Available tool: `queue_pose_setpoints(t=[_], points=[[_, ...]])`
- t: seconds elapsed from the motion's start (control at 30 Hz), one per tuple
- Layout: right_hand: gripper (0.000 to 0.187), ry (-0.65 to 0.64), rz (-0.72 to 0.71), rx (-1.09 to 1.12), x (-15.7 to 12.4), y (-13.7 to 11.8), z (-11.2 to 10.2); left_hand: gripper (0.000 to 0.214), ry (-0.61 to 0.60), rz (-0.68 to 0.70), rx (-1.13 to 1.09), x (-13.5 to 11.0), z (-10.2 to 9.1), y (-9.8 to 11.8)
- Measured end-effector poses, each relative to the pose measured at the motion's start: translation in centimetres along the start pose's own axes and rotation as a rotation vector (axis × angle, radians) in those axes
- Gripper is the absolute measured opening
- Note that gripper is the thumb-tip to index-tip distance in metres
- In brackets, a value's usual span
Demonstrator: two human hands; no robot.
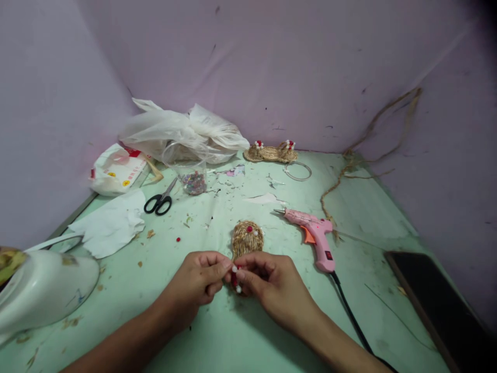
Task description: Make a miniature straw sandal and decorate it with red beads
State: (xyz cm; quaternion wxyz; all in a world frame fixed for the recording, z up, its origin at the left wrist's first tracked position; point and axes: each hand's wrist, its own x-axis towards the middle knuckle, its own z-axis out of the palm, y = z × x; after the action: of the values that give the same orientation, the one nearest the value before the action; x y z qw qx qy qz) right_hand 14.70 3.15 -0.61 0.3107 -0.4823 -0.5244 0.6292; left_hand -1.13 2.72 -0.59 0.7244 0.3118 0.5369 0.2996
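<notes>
A small slipper-shaped piece of braided straw or twine point(247, 242) lies in front of me, with red and white beads at its far end. Over its near end my left hand point(204, 277) is closed, thumb and forefinger pinching at a white bead point(234, 269). My right hand point(272, 285) is closed from the other side, its fingers around the near end of the woven piece. Red beads point(234, 280) and another white bead show between the hands. Fingers hide much of that near end. A loose red bead point(178, 239) lies to the left.
At right lie a pink glue gun point(310, 228) with a black cord and a dark phone-like slab point(438, 311). Scissors point(159, 202), a clear cup of beads point(192, 178), white cloth point(112, 223) and plastic bags point(186, 132) are left. A matching woven piece point(271, 153) and wire coil point(297, 171) sit behind.
</notes>
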Motion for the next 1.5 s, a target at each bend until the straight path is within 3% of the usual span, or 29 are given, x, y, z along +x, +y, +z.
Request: queue_pose_setpoints(t=[0.13,0.3,0.5,0.7,0.8,0.87,0.93,1.03,1.13,1.23,1.37,1.5], points=[[0.013,0.034,-0.043,-0.093,-0.3,-0.1,0.0,0.028,0.043,0.080,0.108,-0.3,0.4,0.2],[0.014,0.064,-0.258,-0.346,-0.8,-0.4,-0.1,0.024,0.100,0.146,0.182,-0.5,0.6,0.5],[0.017,0.062,-0.479,-0.533,-1.0,-0.6,-0.1,0.028,0.012,0.110,0.223,-0.5,0.3,0.2],[0.021,0.035,-0.492,-0.528,-1.2,-0.4,0.4,0.022,0.043,0.493,0.662,-1.0,0.4,-1.4],[0.023,0.018,-0.421,-0.472,-1.2,-0.5,0.4,0.019,0.063,0.770,0.962,-1.2,0.1,-2.1],[0.022,-0.012,-0.344,-0.403,-1.2,-0.6,0.5,0.021,0.027,0.828,0.983,-1.3,-0.1,-2.0],[0.021,-0.041,-0.258,-0.324,-1.0,-0.6,0.5,0.028,-0.043,0.689,0.806,-1.2,-0.2,-1.7],[0.015,-0.067,-0.111,-0.174,-0.9,-0.8,0.4,0.036,-0.180,0.377,0.354,-0.8,-0.1,-1.1],[0.011,-0.133,-0.004,-0.093,-0.9,-1.0,0.0,0.038,-0.228,0.203,-0.001,0.0,0.0,-0.9],[0.013,-0.220,0.021,-0.228,-0.9,-1.1,-0.5,0.041,-0.172,0.154,-0.095,0.5,0.1,-0.9],[0.021,-0.224,-0.072,-0.509,-0.9,-1.0,-0.8,0.043,-0.133,0.112,-0.124,0.8,0.0,-1.0],[0.016,-0.058,-0.184,-0.467,-1.0,-1.3,-0.7,0.044,-0.122,0.105,-0.098,0.8,0.1,-1.1]])
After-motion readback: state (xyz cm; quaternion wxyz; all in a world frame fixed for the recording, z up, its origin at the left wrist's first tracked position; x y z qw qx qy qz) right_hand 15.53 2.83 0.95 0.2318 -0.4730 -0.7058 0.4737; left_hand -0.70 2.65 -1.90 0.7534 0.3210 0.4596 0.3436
